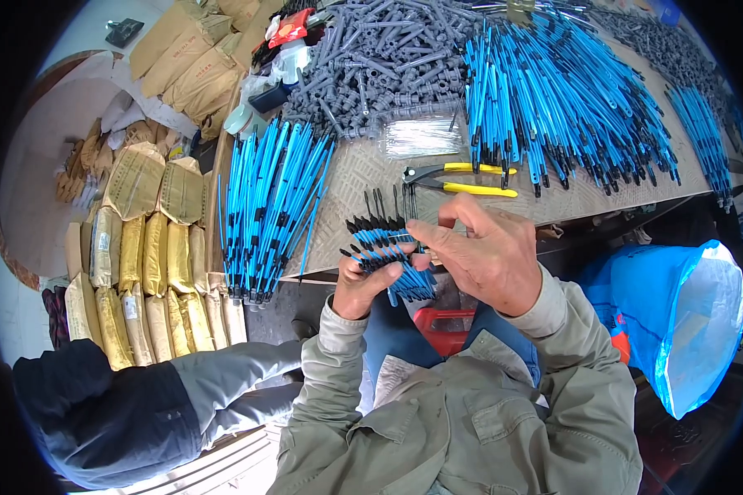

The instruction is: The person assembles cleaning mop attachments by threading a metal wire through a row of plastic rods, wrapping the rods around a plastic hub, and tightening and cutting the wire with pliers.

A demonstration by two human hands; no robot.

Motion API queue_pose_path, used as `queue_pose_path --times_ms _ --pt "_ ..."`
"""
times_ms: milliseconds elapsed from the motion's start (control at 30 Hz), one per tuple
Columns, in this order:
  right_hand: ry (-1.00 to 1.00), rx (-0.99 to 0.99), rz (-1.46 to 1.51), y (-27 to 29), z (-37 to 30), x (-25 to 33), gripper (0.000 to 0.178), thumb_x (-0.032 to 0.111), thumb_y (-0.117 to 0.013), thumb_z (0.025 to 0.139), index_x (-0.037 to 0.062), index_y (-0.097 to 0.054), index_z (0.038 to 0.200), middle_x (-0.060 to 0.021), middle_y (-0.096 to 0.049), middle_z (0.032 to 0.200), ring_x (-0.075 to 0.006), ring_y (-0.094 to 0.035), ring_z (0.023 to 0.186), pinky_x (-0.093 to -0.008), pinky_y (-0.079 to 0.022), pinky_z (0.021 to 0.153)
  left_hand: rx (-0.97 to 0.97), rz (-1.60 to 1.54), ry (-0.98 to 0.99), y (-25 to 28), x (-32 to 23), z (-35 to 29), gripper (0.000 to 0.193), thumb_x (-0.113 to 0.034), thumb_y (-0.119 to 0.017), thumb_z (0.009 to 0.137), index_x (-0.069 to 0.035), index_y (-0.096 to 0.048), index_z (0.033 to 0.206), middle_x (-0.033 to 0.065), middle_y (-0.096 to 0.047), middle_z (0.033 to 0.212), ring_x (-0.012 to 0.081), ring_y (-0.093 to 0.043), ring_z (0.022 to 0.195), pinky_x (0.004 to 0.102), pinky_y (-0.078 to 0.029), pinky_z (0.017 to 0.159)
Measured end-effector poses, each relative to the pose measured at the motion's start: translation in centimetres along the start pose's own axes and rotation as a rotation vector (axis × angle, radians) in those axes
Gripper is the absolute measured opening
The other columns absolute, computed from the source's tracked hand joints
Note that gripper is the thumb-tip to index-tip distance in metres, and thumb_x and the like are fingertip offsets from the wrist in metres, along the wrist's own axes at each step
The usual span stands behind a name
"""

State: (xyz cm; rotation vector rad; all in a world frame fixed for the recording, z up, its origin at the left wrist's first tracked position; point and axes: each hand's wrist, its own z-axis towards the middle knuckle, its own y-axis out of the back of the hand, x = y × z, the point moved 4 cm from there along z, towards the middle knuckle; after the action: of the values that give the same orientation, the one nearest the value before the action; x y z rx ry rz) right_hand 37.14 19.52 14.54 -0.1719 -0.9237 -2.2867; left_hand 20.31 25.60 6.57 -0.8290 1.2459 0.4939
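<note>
My left hand [358, 285] is wrapped around a bundle of thin blue sticks with black tips [414, 284], held in front of my lap at the table's edge. Over the bundle's tips, the fingers of my right hand [495, 257] come together in a pinch. A thin pale strand seems to cross the bundle by that thumb, but what the pinch holds is too small to make out. Just beyond my hands lie end-cutting pliers with yellow handles [480, 190]. Behind the pliers, thin silvery wires [421, 142] lie in a clear tray.
Piles of blue sticks lie left [274, 202] and right [561, 99] on the table [351, 177]. Grey plastic parts [380, 58] are heaped behind. A blue bag [636, 305] stands at right. Packed cartons [144, 247] and another person's dark jacket [115, 417] are at left.
</note>
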Motion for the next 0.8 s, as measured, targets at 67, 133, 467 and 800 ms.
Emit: queue_pose_path --times_ms 67,133,467,800 --pt "-0.006 -0.031 0.015 0.1 -0.2 -0.2 0.037 0.008 -0.071 0.061 0.0151 -0.067 0.097 -0.0002 -0.051 0.075 -0.015 -0.054 0.051 -0.0286 -0.04 0.044 0.003 -0.014 0.012 -0.1 0.0 0.0 0.024 -0.001 -0.057 0.083 0.006 -0.06 0.106 0.0123 -0.063 0.103 0.0214 -0.061 0.095 0.0338 -0.048 0.086" --pt "-0.009 -0.047 0.022 0.2 -0.2 -0.2 0.038 0.009 -0.072 0.06 0.0156 -0.067 0.097 0.0002 -0.051 0.075 -0.0147 -0.054 0.051 -0.0285 -0.04 0.043 0.004 -0.021 0.018 -0.2 0.0 0.0 0.025 0.0 -0.057 0.083 0.006 -0.06 0.107 0.0124 -0.063 0.103 0.0215 -0.061 0.095 0.0337 -0.048 0.086" --pt "-0.012 -0.022 0.081 -0.7 -0.3 -0.1 0.038 0.006 -0.071 0.063 0.0133 -0.066 0.1 -0.0013 -0.052 0.076 -0.0142 -0.054 0.051 -0.0277 -0.042 0.044 -0.004 0.012 0.003 0.1 0.2 -0.3 0.025 -0.001 -0.058 0.082 0.005 -0.061 0.106 0.0125 -0.064 0.101 0.0201 -0.062 0.093 0.0334 -0.048 0.084" --pt "-0.01 0.013 0.09 -1.0 -0.1 0.3 0.036 0.002 -0.068 0.065 0.0113 -0.066 0.1 -0.003 -0.054 0.077 -0.0143 -0.058 0.053 -0.026 -0.044 0.045 -0.013 0.072 -0.032 0.4 0.0 -0.3 0.025 -0.005 -0.061 0.082 0.005 -0.061 0.106 0.0119 -0.064 0.099 0.0188 -0.062 0.089 0.0321 -0.048 0.083"
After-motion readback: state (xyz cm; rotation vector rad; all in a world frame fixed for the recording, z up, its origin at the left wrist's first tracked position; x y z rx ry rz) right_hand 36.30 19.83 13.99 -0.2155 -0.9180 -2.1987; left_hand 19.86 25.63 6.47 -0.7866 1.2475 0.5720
